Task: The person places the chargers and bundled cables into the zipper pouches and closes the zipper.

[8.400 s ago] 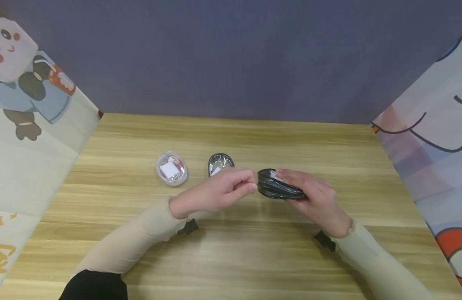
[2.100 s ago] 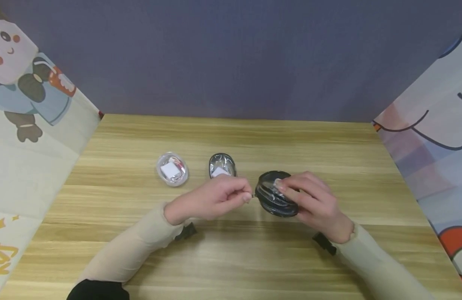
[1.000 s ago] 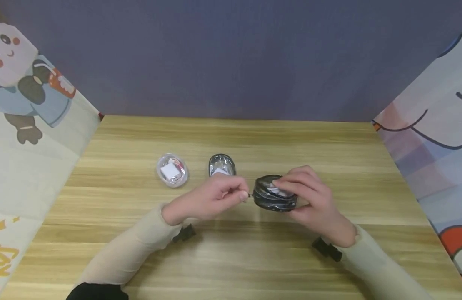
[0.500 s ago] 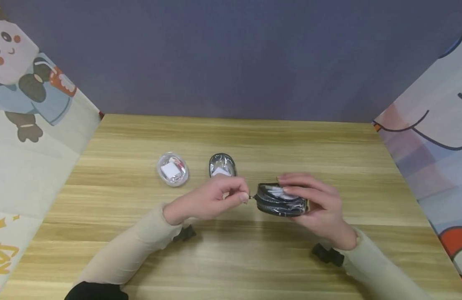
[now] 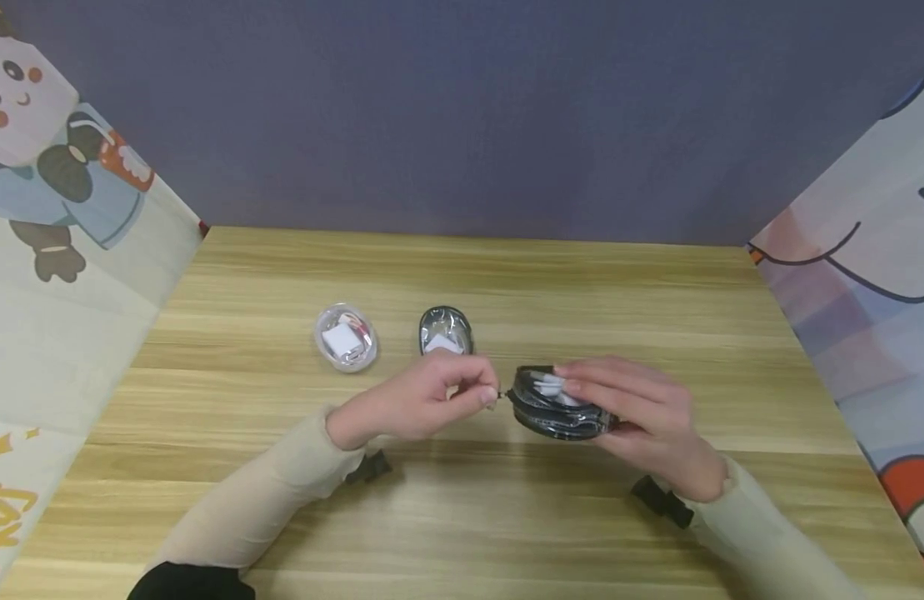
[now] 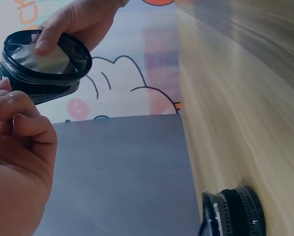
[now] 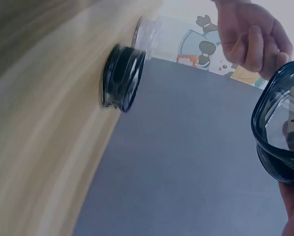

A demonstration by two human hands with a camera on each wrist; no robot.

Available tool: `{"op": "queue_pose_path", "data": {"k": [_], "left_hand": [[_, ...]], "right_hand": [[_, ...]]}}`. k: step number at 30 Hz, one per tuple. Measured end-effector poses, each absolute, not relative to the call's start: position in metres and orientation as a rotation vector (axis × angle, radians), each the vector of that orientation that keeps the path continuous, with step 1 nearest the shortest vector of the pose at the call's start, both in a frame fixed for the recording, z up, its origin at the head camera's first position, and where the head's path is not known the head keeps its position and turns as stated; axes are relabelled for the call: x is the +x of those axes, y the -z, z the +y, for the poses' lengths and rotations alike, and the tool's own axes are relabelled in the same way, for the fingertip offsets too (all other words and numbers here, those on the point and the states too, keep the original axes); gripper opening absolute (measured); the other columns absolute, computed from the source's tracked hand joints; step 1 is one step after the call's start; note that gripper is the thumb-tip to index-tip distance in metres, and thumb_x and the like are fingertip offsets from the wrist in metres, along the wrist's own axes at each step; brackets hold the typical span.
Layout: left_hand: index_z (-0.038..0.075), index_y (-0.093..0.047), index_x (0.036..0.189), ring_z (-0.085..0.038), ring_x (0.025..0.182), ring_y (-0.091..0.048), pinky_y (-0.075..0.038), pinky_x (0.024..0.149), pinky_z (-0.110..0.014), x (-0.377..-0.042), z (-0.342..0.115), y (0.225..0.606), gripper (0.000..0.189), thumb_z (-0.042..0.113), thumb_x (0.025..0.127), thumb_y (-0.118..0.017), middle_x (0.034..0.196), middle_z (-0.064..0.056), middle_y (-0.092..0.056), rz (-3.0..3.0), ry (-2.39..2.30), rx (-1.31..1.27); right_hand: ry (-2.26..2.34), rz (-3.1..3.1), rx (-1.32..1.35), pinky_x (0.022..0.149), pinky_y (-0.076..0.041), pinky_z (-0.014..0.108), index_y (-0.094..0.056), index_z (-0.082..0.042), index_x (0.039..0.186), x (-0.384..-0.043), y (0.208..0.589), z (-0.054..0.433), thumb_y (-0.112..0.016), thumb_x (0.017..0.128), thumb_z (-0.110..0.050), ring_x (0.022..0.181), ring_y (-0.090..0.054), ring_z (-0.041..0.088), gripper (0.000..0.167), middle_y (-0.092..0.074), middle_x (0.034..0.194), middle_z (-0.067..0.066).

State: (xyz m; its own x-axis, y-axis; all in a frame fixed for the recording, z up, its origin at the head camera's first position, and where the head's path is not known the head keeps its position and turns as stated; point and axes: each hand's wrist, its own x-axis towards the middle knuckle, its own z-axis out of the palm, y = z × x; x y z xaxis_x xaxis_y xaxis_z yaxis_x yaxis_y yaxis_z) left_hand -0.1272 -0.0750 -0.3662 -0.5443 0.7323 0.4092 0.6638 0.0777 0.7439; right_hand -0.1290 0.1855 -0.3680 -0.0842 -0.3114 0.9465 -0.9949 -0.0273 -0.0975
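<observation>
My right hand (image 5: 649, 408) grips a rounded zip pouch (image 5: 559, 423) with black edging and clear film, held above the table. White cable ends (image 5: 547, 384) show through its clear face, beside my right fingertips. At the pouch's left end, my left hand (image 5: 432, 396) pinches a small dark zipper pull (image 5: 504, 394) between thumb and curled fingers. The left wrist view shows the pouch (image 6: 44, 89) tilted, with the right thumb pressed on its clear face. A second black-edged pouch (image 5: 444, 323) lies behind my left hand, its near end hidden.
Left of the second pouch, a clear, pale-rimmed pouch (image 5: 347, 337) holds a white charger block (image 5: 342, 341). All this is on a wood-grain table (image 5: 462, 525). A dark blue-grey panel (image 5: 462, 117) stands along the back edge, with cartoon-printed panels at both sides.
Over the last seconds the held pouch has tilted and turned in my right hand, which has shifted slightly right. White cable ends show more clearly. My left hand stays nearly still.
</observation>
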Motion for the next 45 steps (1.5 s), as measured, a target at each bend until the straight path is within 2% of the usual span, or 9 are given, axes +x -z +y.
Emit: {"op": "queue_pose_path", "data": {"k": [3,9,19,29,34,38,42,45], "left_hand": [[0.008,-0.059,0.085,-0.005,0.062,-0.045,-0.045,0.056,-0.025,-0.127,-0.075,0.365,0.014,0.004,0.098,-0.056,0.069,0.008,-0.051,2.256,-1.482,1.489],[0.010,-0.058,0.086,-0.004,0.062,-0.046,-0.046,0.055,-0.022,-0.126,-0.075,0.362,0.013,0.004,0.098,-0.056,0.071,0.007,-0.054,2.253,-1.454,1.547],[0.010,-0.058,0.086,0.000,0.060,-0.042,-0.041,0.052,-0.017,-0.126,-0.071,0.359,0.012,0.003,0.096,-0.057,0.068,0.007,-0.050,2.294,-1.425,1.636],[0.011,-0.059,0.088,0.002,0.058,-0.039,-0.037,0.051,-0.014,-0.126,-0.065,0.358,0.009,0.007,0.096,-0.059,0.066,0.009,-0.047,2.401,-1.338,1.683],[0.011,-0.058,0.087,0.002,0.058,-0.039,-0.038,0.051,-0.013,-0.126,-0.063,0.360,0.010,0.007,0.096,-0.058,0.066,0.008,-0.047,2.401,-1.342,1.685],[0.010,-0.058,0.086,0.002,0.058,-0.039,-0.038,0.051,-0.014,-0.126,-0.065,0.361,0.011,0.005,0.096,-0.058,0.066,0.008,-0.048,2.354,-1.385,1.665],[0.010,-0.059,0.087,0.000,0.060,-0.040,-0.040,0.051,-0.017,-0.125,-0.066,0.360,0.011,0.005,0.096,-0.058,0.068,0.007,-0.050,2.307,-1.424,1.649],[0.010,-0.059,0.086,-0.001,0.060,-0.041,-0.041,0.051,-0.019,-0.126,-0.068,0.359,0.011,0.004,0.096,-0.058,0.068,0.007,-0.051,2.284,-1.453,1.639]], "right_hand": [[-1.031,-1.500,1.415,0.089,-0.057,0.033,-0.075,0.004,0.097,-0.129,0.364,0.187,-0.073,0.091,-0.018,0.080,-0.072,0.033,0.023,-0.072,0.093,0.024],[-0.916,-1.469,1.414,0.076,-0.061,0.037,-0.077,0.002,0.094,-0.130,0.357,0.186,-0.071,0.093,-0.016,0.070,-0.070,0.034,0.019,-0.073,0.088,0.022],[-0.797,-1.623,1.369,0.078,-0.060,0.036,-0.077,0.000,0.096,-0.127,0.359,0.194,-0.065,0.098,-0.014,0.076,-0.071,0.032,0.019,-0.074,0.096,0.018],[-0.689,-1.692,1.323,0.069,-0.060,0.041,-0.077,-0.001,0.097,-0.128,0.362,0.194,-0.062,0.100,-0.018,0.077,-0.072,0.032,0.023,-0.075,0.099,0.015],[-0.699,-1.699,1.314,0.068,-0.060,0.041,-0.077,0.000,0.096,-0.130,0.364,0.192,-0.062,0.100,-0.020,0.077,-0.072,0.032,0.025,-0.075,0.098,0.015],[-0.874,-1.653,1.312,0.077,-0.059,0.035,-0.076,0.003,0.093,-0.131,0.368,0.189,-0.067,0.096,-0.020,0.077,-0.071,0.033,0.024,-0.074,0.094,0.018],[-1.160,-1.588,1.330,0.089,-0.054,0.032,-0.073,0.009,0.093,-0.130,0.369,0.187,-0.074,0.089,-0.015,0.085,-0.069,0.032,0.024,-0.073,0.094,0.022],[-1.404,-1.509,1.346,0.091,-0.053,0.034,-0.070,0.013,0.093,-0.128,0.369,0.187,-0.080,0.083,-0.010,0.091,-0.068,0.030,0.027,-0.072,0.094,0.024]]}}
